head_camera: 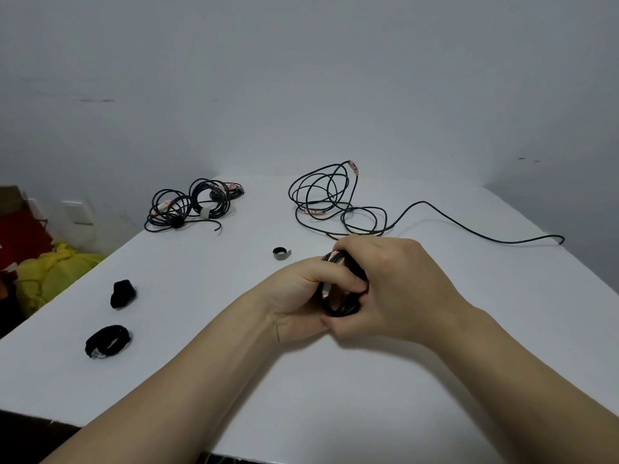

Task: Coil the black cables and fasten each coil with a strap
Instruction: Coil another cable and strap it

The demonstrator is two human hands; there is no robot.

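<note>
Mid-winding, by the look of it. Small tight coil of thin black cable [338, 308] held just above the middle of the flat white table [335, 413]. Clasped from one side by the left hand [298, 296], fingers curled round the loops; covered from the other by the right hand [398, 289], fingers bent over the top and thumb pinching below.

Just beyond the hands, a loose sprawl of black cable [331, 199], likely feeding the coil, tail trailing off right. Near it, a small rolled grey strap [281, 254]. Well to the left, two crumpled black fabric straps [123, 294]. At the far left edge, three finished black coils [194, 205].

Next, probably: draw in the slack, lay more turns, keep the loops pinched, then reach for a strap.
</note>
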